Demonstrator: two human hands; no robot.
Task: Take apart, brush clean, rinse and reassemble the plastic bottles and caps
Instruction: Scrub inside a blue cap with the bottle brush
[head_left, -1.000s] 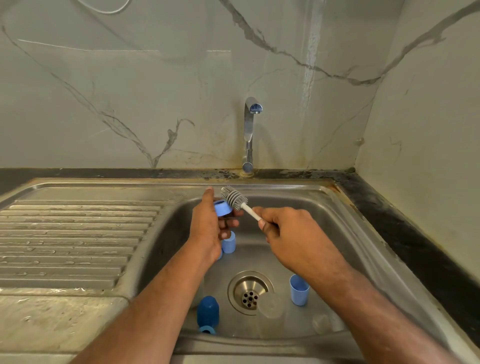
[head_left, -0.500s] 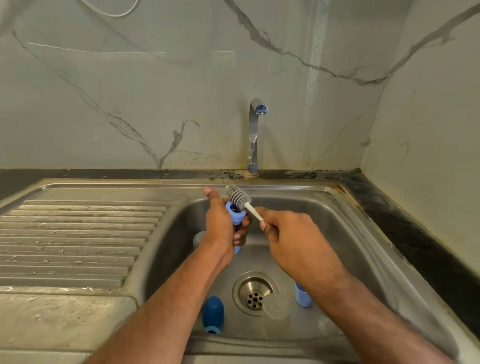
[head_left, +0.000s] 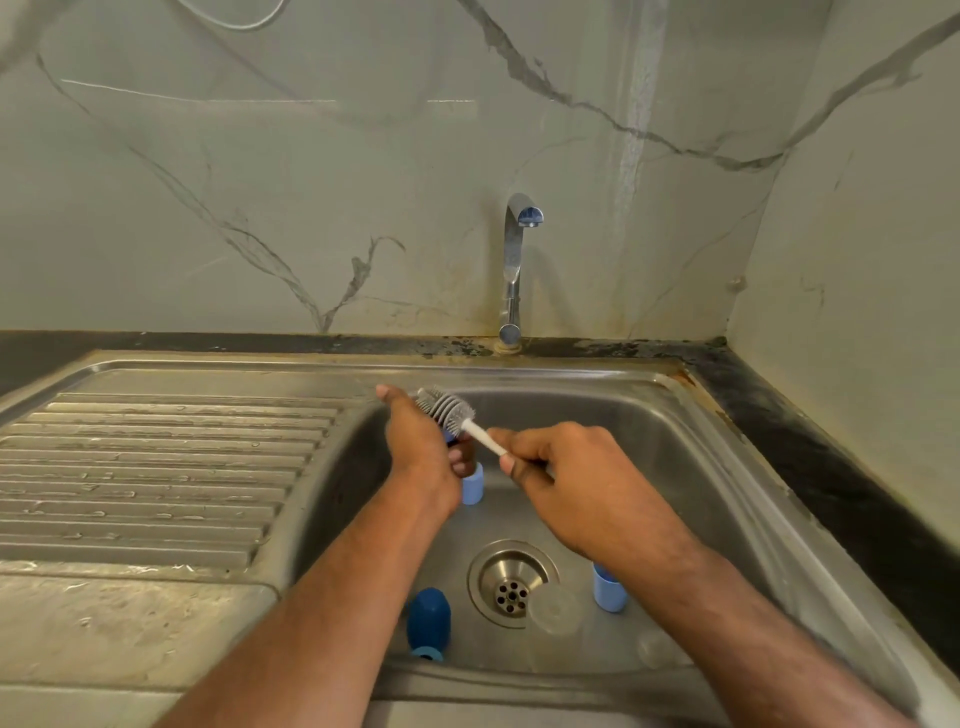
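Over the steel sink (head_left: 675, 415), my left hand (head_left: 423, 452) grips a blue cap (head_left: 451, 435), almost wholly hidden by its fingers. My right hand (head_left: 561, 483) holds the white handle of a grey bottle brush (head_left: 451, 410), whose bristle head lies against the cap by my left thumb. A light blue bottle part (head_left: 472, 484) stands on the sink floor just below my left hand. A dark blue bottle (head_left: 428, 621) lies near the sink's front wall. Another light blue part (head_left: 609, 590) stands right of the drain (head_left: 511, 582), half hidden by my right forearm.
Two clear plastic pieces (head_left: 555, 612) (head_left: 655, 647) lie on the sink floor near the drain. The tap (head_left: 515, 265) rises at the back, with no water running. A ribbed draining board (head_left: 156, 467) lies left; a dark counter edge (head_left: 831, 467) runs along the right wall.
My left hand has turned, so the blue cap that showed before is now mostly covered. The brush head has moved left, across the cap toward my thumb.
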